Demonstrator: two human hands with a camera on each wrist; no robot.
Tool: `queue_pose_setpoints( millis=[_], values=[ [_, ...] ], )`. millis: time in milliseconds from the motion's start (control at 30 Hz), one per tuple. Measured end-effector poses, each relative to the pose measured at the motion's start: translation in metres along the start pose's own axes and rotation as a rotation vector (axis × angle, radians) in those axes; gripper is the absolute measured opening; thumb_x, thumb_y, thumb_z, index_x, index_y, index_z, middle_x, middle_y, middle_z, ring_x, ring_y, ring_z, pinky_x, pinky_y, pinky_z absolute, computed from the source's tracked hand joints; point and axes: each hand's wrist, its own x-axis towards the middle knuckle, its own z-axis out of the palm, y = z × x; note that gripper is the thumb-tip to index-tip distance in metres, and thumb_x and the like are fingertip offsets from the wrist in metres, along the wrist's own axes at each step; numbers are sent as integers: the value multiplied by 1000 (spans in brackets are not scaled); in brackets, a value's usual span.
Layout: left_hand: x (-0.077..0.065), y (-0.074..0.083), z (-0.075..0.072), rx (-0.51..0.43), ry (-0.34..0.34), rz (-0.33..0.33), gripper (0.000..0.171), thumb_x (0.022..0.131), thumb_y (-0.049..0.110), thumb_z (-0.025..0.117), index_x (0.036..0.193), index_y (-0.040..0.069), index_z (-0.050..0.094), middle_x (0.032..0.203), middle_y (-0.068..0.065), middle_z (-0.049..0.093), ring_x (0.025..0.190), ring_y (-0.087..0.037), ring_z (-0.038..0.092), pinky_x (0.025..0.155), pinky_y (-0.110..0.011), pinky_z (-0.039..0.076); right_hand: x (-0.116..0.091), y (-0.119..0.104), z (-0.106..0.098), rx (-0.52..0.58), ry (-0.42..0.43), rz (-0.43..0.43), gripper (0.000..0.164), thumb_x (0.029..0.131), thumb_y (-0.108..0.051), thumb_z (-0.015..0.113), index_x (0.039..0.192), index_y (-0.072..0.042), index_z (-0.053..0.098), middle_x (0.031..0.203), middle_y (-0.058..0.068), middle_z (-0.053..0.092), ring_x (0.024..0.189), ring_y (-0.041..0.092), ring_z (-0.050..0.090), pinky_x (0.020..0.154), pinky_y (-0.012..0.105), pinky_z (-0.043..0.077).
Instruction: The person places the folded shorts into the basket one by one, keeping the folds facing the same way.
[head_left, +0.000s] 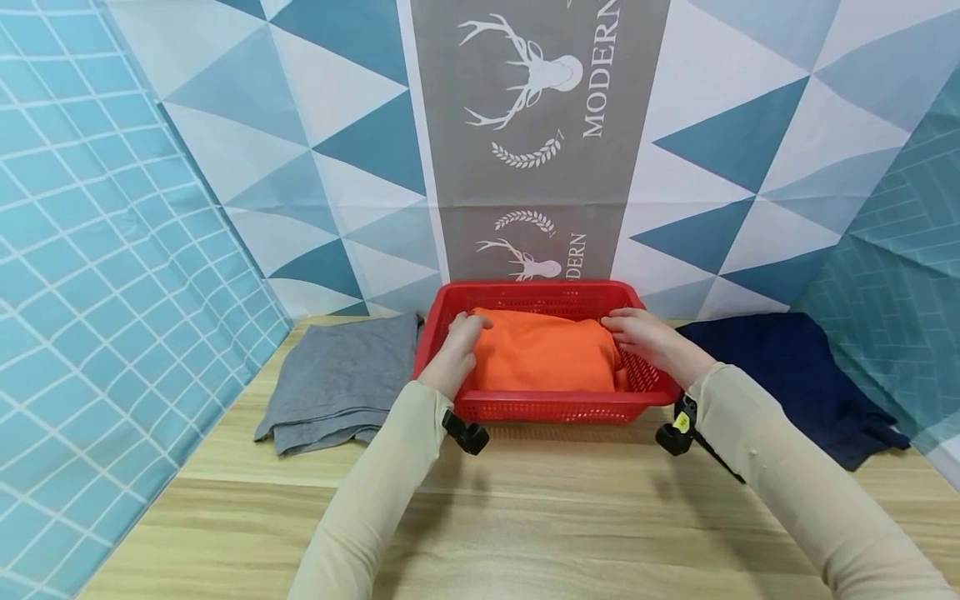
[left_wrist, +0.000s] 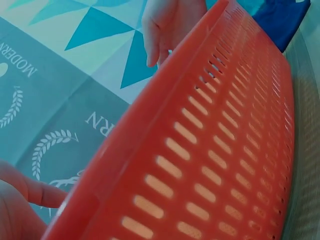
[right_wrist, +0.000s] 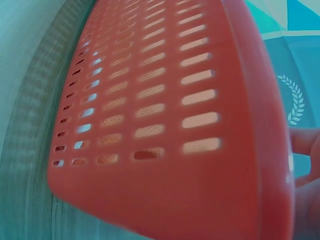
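Orange cloth (head_left: 547, 354) between the left hand (head_left: 457, 348) and the right hand (head_left: 660, 340), folded into a thick, puffy bundle down inside a red plastic basket (head_left: 543, 407). Looks soft and light, more floppy than stiff. Probably not slippery, and not likely to break. Might sag or come unfolded if lifted by just one corner. Best to take hold low down at both ends, right beside the hands, with fingers tucked underneath to keep the folds together.

Left hand at one end of the cloth, with loose fingers a little apart. Right hand at the other end, with loose, gently bent fingers reaching inward past the rim. No pinch to be seen in either. No telling for sure whether fingertips touch the cloth.

Basket below both hands: thin, hard and shiny, with a smooth, rounded rim and rows of little long holes in the sides. Probably light too.

Flat grey cloth (head_left: 345, 375) outside the left hand, in soft layers. Dark blue cloth (head_left: 780, 375) outside the right hand, with a crumpled edge. Smooth, pale, stripy wooden-looking table (head_left: 555, 508) below the hands. Beyond the hands, a creased wall sheet (head_left: 532, 187) with deer heads and blue triangles.
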Motion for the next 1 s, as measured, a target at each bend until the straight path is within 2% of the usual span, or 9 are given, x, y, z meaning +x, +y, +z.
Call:
queue_pose_setpoints(
  millis=[167,367,533,700,833,1000],
  values=[
    [-7,0,6,26,13,9,77,84,16,56,147,15,12,153,-4,-7,136,-27,3,107,-44,27,-5,1,-2,20,-4,14,62,97,-22,37,144,3,5,148,24,15,133,37,25,109,43,22],
    [-18,5,17,95,-4,16,81,83,17,58,147,15,9,153,-4,-7,137,-27,0,108,-46,24,-10,2,-6,87,-14,19,66,97,-27,37,144,2,0,148,25,13,134,37,22,110,42,21],
    [-30,8,23,71,-40,34,80,82,15,57,147,17,11,153,-2,-6,138,-25,-2,109,-44,21,-16,0,-8,110,-34,4,69,97,-28,37,144,2,-4,148,25,13,135,36,21,110,41,19],
    [-40,8,31,55,-72,66,76,82,13,55,147,19,16,153,-2,-8,138,-26,-4,109,-46,19,-23,-2,-11,89,-44,-10,70,97,-30,38,144,1,-3,148,25,16,134,36,23,110,41,20],
    [-45,7,39,52,-88,88,76,80,10,54,147,20,18,153,-2,-6,138,-26,-1,107,-46,21,-29,-5,-15,33,-52,-36,70,97,-32,37,144,2,-1,147,26,18,134,36,24,109,42,21],
    [-51,4,49,-25,-131,95,76,80,8,54,146,17,18,152,-1,-5,138,-24,0,108,-46,18,-37,-6,-19,-63,-34,-88,69,97,-34,37,144,4,2,145,26,22,132,37,28,106,42,25]
  ],
)
